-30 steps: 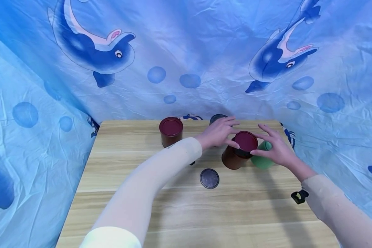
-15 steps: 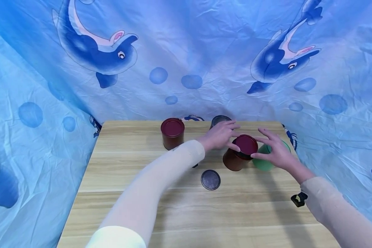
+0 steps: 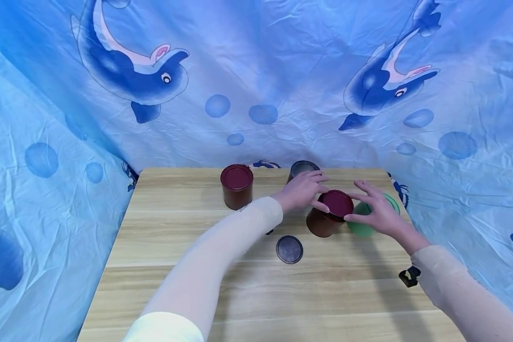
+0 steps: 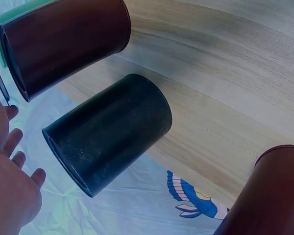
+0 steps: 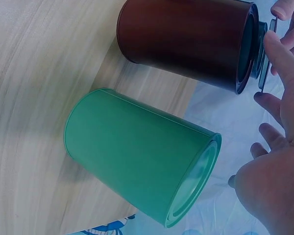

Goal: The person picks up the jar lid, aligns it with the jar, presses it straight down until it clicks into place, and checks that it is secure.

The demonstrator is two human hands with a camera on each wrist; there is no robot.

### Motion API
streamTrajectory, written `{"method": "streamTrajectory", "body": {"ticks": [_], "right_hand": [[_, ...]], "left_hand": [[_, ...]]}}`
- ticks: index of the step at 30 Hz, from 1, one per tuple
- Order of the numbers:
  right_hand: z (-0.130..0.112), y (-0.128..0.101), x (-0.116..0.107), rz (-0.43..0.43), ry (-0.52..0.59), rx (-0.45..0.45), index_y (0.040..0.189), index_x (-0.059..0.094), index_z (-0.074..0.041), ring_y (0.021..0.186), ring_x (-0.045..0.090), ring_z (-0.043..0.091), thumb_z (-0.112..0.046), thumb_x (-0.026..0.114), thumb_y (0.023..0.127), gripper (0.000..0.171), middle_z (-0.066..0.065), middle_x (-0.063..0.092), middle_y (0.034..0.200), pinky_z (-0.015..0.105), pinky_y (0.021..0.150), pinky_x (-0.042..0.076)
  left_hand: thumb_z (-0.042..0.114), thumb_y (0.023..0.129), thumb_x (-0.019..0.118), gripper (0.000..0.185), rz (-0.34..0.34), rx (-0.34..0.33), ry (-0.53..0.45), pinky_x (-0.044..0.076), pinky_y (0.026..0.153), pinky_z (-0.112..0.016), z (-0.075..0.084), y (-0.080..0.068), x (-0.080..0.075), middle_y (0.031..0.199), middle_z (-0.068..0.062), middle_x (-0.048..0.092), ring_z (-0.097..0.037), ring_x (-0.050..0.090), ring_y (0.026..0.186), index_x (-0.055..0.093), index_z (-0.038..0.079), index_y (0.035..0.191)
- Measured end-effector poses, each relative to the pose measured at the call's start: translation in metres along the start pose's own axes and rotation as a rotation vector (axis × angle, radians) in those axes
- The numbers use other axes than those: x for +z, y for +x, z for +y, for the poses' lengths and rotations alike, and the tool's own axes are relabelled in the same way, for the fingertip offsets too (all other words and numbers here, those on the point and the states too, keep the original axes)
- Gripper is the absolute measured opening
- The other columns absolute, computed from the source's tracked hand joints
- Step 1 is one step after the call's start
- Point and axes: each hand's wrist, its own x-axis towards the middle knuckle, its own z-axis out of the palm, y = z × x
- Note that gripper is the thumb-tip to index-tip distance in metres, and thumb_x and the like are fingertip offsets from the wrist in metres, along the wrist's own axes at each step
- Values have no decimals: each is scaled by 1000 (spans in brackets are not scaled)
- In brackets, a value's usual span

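The round maroon lid (image 3: 337, 203) sits on top of the brown cylindrical canister (image 3: 322, 222) near the far right part of the wooden table (image 3: 196, 285), and I take that canister as my landmark. I count four canisters: this brown one, a second brown canister with a maroon lid (image 3: 237, 186) well to its left, a dark grey canister (image 3: 301, 169) just behind it, and a green canister (image 3: 365, 223) just beside it on the right. I count three lids clearly: the two maroon ones and a loose dark round lid (image 3: 289, 249) lying flat on the table in front of the landmark canister, towards the left.

My left hand (image 3: 301, 191) has its fingers spread and nearly straight, fingertips at the left rim of the maroon lid, grasping nothing that I can see. My right hand (image 3: 376, 211) is likewise spread, thumb and fingertips touching the right rim of the same lid, palm hovering over the green canister. In the right wrist view the lid appears edge-on at the canister's mouth, between the fingertips (image 5: 283, 54).

Both forearms, in pale sleeves, reach forward across the table and converge on the landmark canister from either side.
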Motion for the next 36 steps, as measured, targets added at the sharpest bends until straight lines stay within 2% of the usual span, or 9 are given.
{"method": "streamTrajectory", "body": {"ticks": [17, 36], "right_hand": [[-1, 2, 3, -24, -12, 11, 136, 70, 2, 155, 22, 56, -30, 93, 85, 64, 32, 36, 165, 84, 112, 26], [2, 0, 6, -45, -1, 11, 137, 71, 1, 154, 23, 58, -32, 92, 85, 65, 31, 40, 164, 82, 115, 21]], "left_hand": [[74, 94, 61, 73, -15, 8, 16, 23, 132, -46, -3, 0, 2, 170, -1, 42, -25, 23, 163, 64, 28, 151], [74, 93, 62, 74, -33, 4, 6, 11, 134, -47, -3, -4, 4, 170, 0, 42, -21, 20, 164, 65, 27, 149]]}}
